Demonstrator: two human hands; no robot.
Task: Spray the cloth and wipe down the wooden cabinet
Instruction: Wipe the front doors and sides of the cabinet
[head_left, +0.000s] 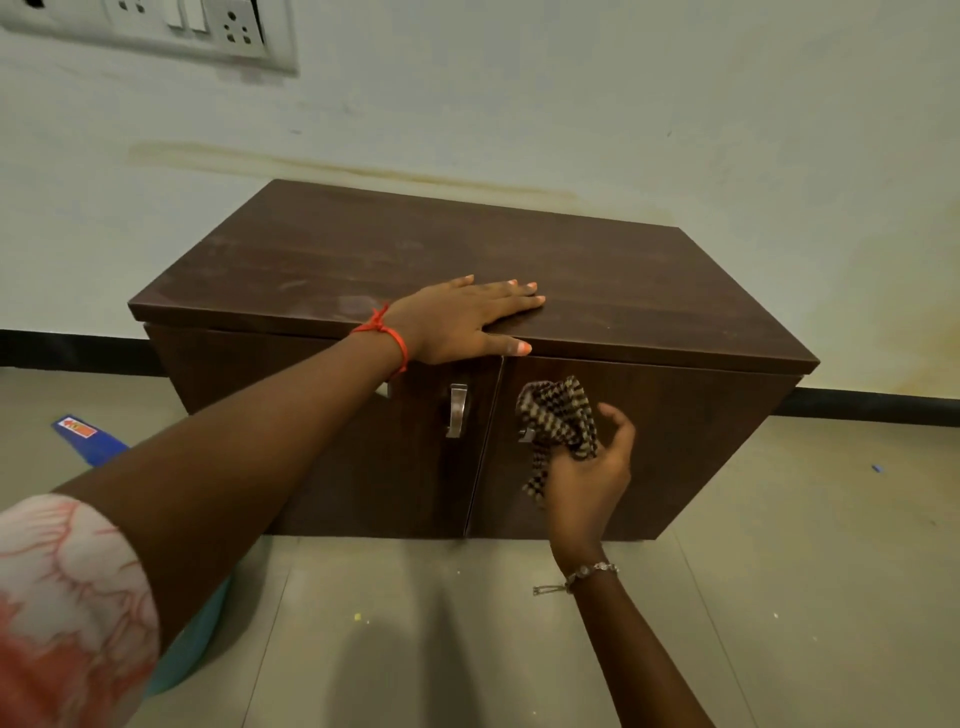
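while left hand (457, 319) lies flat on closed cabinet (623, 291), right hand (584, 480) loosely grips checked cloth (558, 421)

A switch-and-socket panel (156, 26) sits high on the stained wall (571, 104); a blue packet (85, 436) lies on the floor (805, 571).

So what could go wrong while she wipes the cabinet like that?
The checkered cloth is bunched loosely in the right hand right at the right door handle, so it might snag there. The left hand lies flat on the dusty cabinet top, so it may leave fresh smudges. The cloth could also slip and drop to the floor.
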